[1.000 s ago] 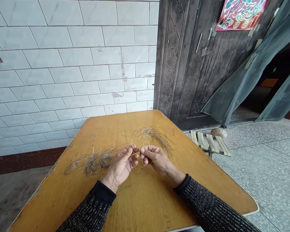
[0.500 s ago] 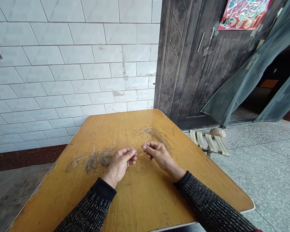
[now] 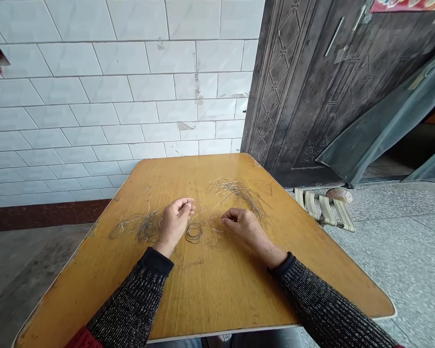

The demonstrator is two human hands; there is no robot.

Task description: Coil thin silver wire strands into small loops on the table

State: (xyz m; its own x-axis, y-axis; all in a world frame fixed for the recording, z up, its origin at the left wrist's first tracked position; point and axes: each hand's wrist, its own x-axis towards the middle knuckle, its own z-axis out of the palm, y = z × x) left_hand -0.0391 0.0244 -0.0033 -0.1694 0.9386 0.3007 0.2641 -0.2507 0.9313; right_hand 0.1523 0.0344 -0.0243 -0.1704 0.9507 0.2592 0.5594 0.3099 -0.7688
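Note:
My right hand (image 3: 243, 226) is closed, with thumb and forefinger pinching a thin wire (image 3: 216, 225) that curves out to the left just above or on the table. To its left, my left hand (image 3: 174, 221) is raised over the table with thumb and fingers pressed together; whatever might be between them is too small to see. A small round coil of wire (image 3: 194, 233) lies between the two hands. Beyond my right hand spreads a bundle of loose wires (image 3: 241, 191). Tangled wire loops (image 3: 145, 226) lie left of my left hand, partly hidden by it.
The yellow wooden table (image 3: 203, 299) has a pale edge and stands near a white tiled wall (image 3: 94, 92). To the right are a dark carved door (image 3: 304, 96), a grey-green curtain (image 3: 380, 121) and a low stool with striped webbing (image 3: 324, 209).
My hands have moved apart, and the left one has lifted off the wire between them. The small coil beside it now shows. The view has tilted down and shifted left.

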